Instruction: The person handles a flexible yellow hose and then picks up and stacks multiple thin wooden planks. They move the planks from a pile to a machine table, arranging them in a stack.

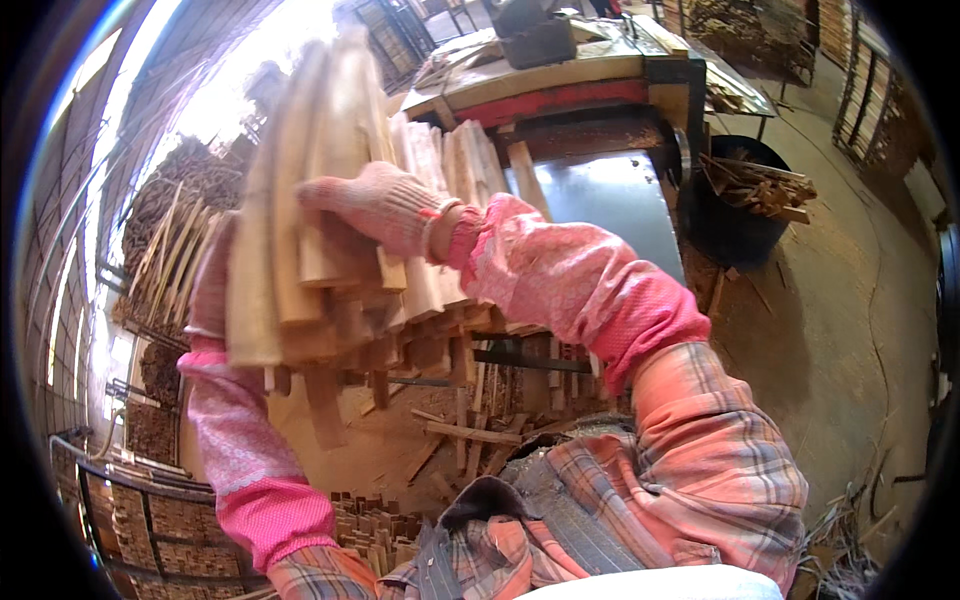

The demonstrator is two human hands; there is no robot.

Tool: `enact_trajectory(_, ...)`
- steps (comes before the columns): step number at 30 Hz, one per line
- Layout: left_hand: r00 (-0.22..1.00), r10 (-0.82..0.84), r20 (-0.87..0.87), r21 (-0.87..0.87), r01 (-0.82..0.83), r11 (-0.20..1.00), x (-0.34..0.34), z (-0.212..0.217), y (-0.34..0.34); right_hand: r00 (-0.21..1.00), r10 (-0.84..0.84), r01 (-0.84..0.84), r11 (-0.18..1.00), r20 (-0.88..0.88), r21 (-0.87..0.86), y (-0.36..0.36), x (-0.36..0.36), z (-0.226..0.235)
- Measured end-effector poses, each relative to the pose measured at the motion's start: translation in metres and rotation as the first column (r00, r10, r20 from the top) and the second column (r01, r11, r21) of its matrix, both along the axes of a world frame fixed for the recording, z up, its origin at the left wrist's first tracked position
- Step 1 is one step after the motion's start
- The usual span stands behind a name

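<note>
A bundle of pale wooden slats is raised between my two gloved hands, its near ends pointing toward me and slightly blurred. My left hand presses along the bundle's left side, its fingers mostly hidden behind the wood. Across the top and right side, my right hand grips the slats with the thumb extended over them. More wooden slats lie in a pile just under and to the right of the bundle, beside a shiny metal plate.
Behind the plate, a worktable carries a dark bin. A black tub of wood scraps stands at the right on a dusty floor. Stacked wood and a metal rack line the left; loose offcuts lie below.
</note>
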State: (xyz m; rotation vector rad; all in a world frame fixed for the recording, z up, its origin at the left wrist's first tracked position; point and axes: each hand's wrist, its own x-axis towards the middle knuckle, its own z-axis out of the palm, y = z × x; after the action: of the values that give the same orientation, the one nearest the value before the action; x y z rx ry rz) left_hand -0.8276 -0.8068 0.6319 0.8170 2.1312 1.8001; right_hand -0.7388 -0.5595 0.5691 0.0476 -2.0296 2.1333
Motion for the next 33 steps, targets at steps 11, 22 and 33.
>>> enact_trajectory(11, 0.845, 0.049, -0.533, -0.780, -0.513, 0.359, 0.019, -0.037, 0.141, 0.928, 0.087, -0.043, 0.991, 0.361, -0.128, 0.200, 0.037, -0.114)
enact_trajectory(22, 0.775, 0.214, -0.594, -0.479, -0.555, 0.680, 0.055, -0.062, 0.061, 0.900, 0.086, -0.427, -0.015, 0.427, 0.904, 0.265, 0.080, -0.204)
enact_trajectory(33, 0.383, 0.876, -0.292, -0.279, -0.911, 0.305, 0.296, -0.199, -0.290, 0.833, -0.108, 0.520, -0.179, -0.542, 0.835, 0.212, 0.059, -0.131)
